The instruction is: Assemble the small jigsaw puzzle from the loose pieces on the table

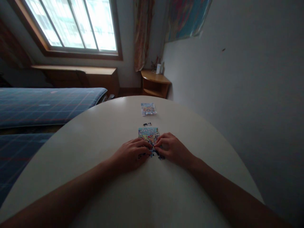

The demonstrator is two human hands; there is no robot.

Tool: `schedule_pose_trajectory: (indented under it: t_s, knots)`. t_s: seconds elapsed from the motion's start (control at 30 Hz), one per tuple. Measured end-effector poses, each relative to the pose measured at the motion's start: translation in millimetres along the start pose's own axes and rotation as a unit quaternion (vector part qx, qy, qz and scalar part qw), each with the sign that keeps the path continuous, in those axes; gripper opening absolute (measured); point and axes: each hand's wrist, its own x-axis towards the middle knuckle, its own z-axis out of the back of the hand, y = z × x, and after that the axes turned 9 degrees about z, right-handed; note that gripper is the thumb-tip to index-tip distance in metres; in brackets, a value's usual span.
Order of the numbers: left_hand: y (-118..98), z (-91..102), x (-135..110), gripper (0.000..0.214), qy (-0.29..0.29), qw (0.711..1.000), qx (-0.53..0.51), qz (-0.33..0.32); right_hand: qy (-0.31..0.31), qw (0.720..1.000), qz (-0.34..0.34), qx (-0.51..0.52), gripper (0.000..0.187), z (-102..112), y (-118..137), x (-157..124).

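Observation:
A small, colourful jigsaw puzzle (pixel 148 133) lies flat on the white table, its lower edge uneven. My left hand (pixel 133 152) rests over its lower left side, fingers stretched out across the pieces and covering part of the picture. From the other side my right hand (pixel 173 148) reaches over the lower right, with thumb and forefinger pinched at a small dark puzzle piece (pixel 154 146). The fingers partly hide that piece. Just beyond the puzzle lie a few loose puzzle pieces (pixel 147 124). Farther back is a printed picture sheet (pixel 148 109) with similar colours.
Both forearms rest over the round white table (pixel 106 126). A bed with a blue plaid mattress (pixel 47 104) stands to the left. Behind are a wooden desk (pixel 102 70), a corner shelf (pixel 155 76) and a window. A pale wall (pixel 237 95) runs along the right.

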Motion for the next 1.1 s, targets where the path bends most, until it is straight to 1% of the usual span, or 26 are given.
schedule_pose_trajectory:
  t_s: [0.37, 0.57, 0.67, 0.87, 0.97, 1.1]
  knots:
    - [0.0, -0.2, -0.3, 0.016, 0.004, 1.0, 0.0, 0.005, 0.005, 1.0, -0.002, -0.01, 0.003, -0.2, 0.0, 0.3]
    - [-2.2, 1.5, 0.3, 0.017, 0.008, 1.0, -0.002, 0.011, 0.016, 0.998, 0.011, -0.058, 0.003, 0.1, 2.4, -0.9]
    - [-2.0, 1.5, 0.4, 0.017, 0.007, 1.0, -0.002, 0.009, 0.03, 0.995, 0.037, -0.084, 0.001, 3.2, 3.6, -2.0]
    - [-0.5, 0.6, 0.7, 0.017, 0.008, 1.0, 0.004, 0.013, 0.089, 0.981, 0.113, -0.128, 0.013, 16.2, 4.6, -4.0]
    - [-1.0, 2.1, 1.0, 0.02, 0.021, 1.0, 0.007, 0.014, 0.102, 0.977, 0.125, -0.138, 0.017, 20.9, 4.9, -3.9]
    - [-2.7, 5.0, 0.1, 0.024, 0.042, 0.999, 0.033, 0.012, 0.1, 0.975, 0.138, -0.145, 0.012, 23.0, 5.4, -3.7]
